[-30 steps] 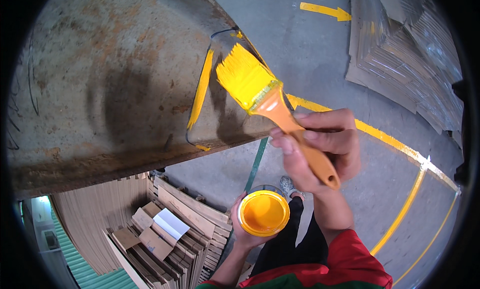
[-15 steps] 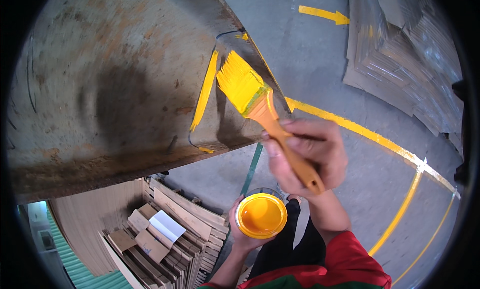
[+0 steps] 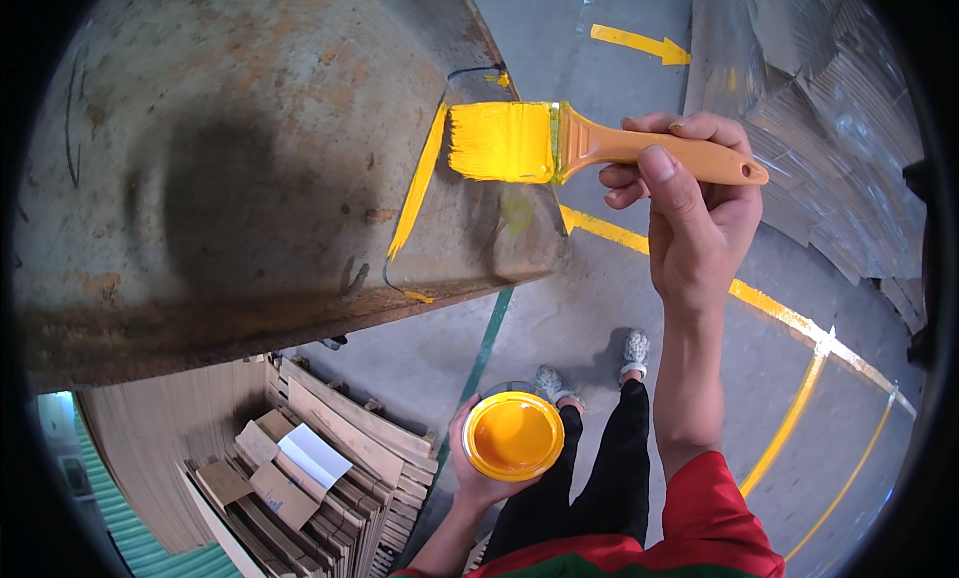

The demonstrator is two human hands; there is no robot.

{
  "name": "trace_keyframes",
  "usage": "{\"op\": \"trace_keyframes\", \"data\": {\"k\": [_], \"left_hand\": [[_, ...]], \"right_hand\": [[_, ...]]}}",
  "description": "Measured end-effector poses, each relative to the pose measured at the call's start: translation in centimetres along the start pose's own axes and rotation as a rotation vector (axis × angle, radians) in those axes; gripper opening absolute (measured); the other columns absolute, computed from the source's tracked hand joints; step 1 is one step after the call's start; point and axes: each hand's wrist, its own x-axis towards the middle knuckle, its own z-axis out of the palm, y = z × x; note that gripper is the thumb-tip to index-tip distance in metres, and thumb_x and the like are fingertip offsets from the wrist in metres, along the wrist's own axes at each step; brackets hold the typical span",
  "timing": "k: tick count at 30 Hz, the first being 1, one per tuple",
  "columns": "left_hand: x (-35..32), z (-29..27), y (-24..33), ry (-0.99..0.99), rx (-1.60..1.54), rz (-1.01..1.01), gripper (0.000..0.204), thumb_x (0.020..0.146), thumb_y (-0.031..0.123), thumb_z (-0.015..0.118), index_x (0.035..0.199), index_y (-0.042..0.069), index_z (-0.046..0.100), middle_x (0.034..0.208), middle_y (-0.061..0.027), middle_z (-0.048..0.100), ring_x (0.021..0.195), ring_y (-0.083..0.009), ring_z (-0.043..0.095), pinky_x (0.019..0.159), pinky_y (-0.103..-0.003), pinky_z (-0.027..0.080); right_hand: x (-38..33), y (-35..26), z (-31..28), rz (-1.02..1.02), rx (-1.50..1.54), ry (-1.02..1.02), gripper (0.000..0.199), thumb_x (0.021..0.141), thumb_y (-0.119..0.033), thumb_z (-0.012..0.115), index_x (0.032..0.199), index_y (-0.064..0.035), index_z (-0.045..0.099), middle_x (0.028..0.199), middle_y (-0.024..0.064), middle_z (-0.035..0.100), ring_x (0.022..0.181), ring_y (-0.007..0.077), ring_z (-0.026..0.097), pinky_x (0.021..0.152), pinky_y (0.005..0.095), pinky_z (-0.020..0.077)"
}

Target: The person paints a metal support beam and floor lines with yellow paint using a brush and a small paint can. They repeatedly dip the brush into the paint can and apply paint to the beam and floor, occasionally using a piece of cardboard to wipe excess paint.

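Observation:
My right hand (image 3: pixel 694 213) grips the orange handle of a flat paintbrush (image 3: pixel 559 143) held level, its bristles loaded with yellow paint and pressed against the corner of a large rusty metal plate (image 3: pixel 230 168). A yellow painted stripe (image 3: pixel 420 178) runs down the plate just left of the bristles. Lower down, my left hand (image 3: pixel 475 473) cups a small round pot of yellow paint (image 3: pixel 511 435) from beneath, near my knees.
A stack of flat cardboard sheets (image 3: pixel 330 478) with a white paper on top lies on the floor at lower left. More stacked sheets (image 3: pixel 829 128) fill the upper right. Yellow floor lines (image 3: pixel 799 328) and a yellow arrow (image 3: pixel 639 43) mark the grey concrete.
The brush has swung from pointing up and left to lying level, and my right hand has risen. The paint pot has stayed in about the same place.

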Motion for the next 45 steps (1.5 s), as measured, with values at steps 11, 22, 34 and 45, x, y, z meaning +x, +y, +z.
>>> {"op": "trace_keyframes", "data": {"k": [11,22,34,45], "left_hand": [[-0.2,-0.2,-0.2,-0.013,0.001,0.0,0.135,0.054,0.034,0.105,0.155,0.004,0.02,0.149,-0.0168,0.038,0.138,-0.0303,0.046,0.118,-0.045,0.039],[0.0,-0.2,-0.2,-0.025,0.028,0.016,0.138,0.053,0.036,0.105,0.156,0.003,0.019,0.151,-0.018,0.036,0.141,-0.0314,0.044,0.119,-0.047,0.037],[0.4,-0.2,-0.3,-0.031,0.042,0.023,0.138,0.053,0.036,0.105,0.156,0.003,0.019,0.151,-0.0178,0.037,0.141,-0.0313,0.044,0.12,-0.046,0.036],[0.2,-0.2,-0.4,-0.024,0.01,-0.009,0.138,0.052,0.037,0.105,0.155,0.002,0.02,0.15,-0.0175,0.038,0.139,-0.031,0.045,0.119,-0.046,0.037]], "right_hand": [[2.1,0.0,-0.5,0.039,0.012,-0.084,0.027,0.097,-0.007,0.071,0.118,0.0028,0.056,0.11,0.0244,0.072,0.082,0.0247,0.076,0.069,0.0323,0.0646],[4.0,-0.1,-1.7,0.084,0.043,-0.177,0.03,0.099,-0.009,0.07,0.122,0.0018,0.056,0.109,0.0224,0.072,0.08,0.0232,0.075,0.065,0.0299,0.0614],[3.4,0.8,-0.3,-0.002,0.003,-0.097,0.028,0.098,-0.005,0.07,0.12,0.0032,0.054,0.112,0.0243,0.07,0.082,0.024,0.075,0.069,0.0325,0.0641],[0.5,1.6,1.4,-0.138,0.026,0.012,0.028,0.096,0.002,0.069,0.118,0.0025,0.051,0.114,0.0248,0.069,0.085,0.0259,0.076,0.072,0.0341,0.0663]]}}
